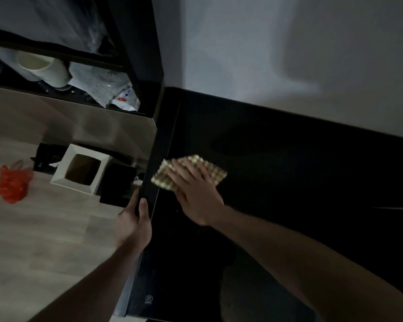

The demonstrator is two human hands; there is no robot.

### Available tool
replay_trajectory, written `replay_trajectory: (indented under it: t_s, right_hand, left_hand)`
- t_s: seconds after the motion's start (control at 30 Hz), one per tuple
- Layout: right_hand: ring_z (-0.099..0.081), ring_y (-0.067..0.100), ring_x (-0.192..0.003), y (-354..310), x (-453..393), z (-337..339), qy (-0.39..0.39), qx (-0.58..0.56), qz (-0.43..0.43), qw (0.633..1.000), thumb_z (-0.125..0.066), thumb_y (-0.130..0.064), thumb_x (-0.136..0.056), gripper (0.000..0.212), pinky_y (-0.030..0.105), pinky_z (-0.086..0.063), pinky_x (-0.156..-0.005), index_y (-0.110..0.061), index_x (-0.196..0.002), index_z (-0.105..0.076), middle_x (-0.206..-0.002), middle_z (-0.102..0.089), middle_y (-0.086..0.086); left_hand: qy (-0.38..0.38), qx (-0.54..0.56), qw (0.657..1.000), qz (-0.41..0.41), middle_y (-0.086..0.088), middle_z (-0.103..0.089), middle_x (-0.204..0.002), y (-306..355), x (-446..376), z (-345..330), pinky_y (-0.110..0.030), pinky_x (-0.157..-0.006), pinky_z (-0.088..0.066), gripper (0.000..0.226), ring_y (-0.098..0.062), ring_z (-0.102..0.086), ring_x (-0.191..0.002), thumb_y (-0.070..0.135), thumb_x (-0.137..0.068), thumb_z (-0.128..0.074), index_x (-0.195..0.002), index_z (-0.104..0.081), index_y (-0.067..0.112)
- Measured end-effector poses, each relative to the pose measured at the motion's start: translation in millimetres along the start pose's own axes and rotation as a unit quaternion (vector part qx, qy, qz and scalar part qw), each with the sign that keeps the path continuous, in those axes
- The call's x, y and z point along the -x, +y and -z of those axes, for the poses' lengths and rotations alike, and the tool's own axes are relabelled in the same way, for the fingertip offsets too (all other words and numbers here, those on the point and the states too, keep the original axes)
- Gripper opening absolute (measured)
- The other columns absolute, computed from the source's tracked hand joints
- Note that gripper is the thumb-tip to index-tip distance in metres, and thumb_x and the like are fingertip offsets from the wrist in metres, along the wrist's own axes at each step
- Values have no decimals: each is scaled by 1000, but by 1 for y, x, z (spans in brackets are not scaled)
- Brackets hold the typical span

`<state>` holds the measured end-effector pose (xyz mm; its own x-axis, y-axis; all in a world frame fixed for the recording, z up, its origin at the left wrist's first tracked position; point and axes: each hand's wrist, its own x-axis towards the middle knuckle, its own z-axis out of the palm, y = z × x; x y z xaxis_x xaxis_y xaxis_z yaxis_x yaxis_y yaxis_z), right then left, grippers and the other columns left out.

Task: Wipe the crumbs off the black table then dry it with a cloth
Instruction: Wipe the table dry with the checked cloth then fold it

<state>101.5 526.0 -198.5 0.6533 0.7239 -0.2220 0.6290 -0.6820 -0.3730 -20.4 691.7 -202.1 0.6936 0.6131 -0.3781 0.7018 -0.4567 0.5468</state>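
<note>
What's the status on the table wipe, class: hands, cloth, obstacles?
Right hand flat on checked cloth. Left hand grips black table edge. Nothing in the way.

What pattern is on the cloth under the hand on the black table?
The small square cloth has a checkered pattern, cream and brownish-green, seen in the head view.

A small round "CCC" mark (print beneath unreadable) on the black table (277, 159).

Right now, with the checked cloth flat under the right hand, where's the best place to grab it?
Pinch the far corner of the checked cloth, coming from above. It lies flat on the black table under the right hand, so only the edges past the fingers are free. The left hand grips the table's edge.
</note>
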Motion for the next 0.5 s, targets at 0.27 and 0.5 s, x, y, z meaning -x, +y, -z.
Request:
replay_trajectory:
  t_s: [0.27,0.5]
  right_hand:
    - [7,17,-162,-35,111,-25,-84,-21,45,995,-37,-27,-106,65,40,9,-129,-22,-166,-14,-176,-4,-4]
    - [-8,27,-161,8,8,7,-19,32,-15,999,-33,-35,-103,62,55,-7,-129,-28,-164,-23,-174,-16,-5]
  left_hand:
    - [-12,29,999,3,-7,-75,-123,4,3,7,-43,-89,-58,48,-34,-70,-110,44,-108,-33,-155,-41,38]
    - [-18,51,999,2,-4,-74,-122,-1,0,2,-36,-83,-55,47,-29,-70,-108,44,-108,-34,-154,-43,38]
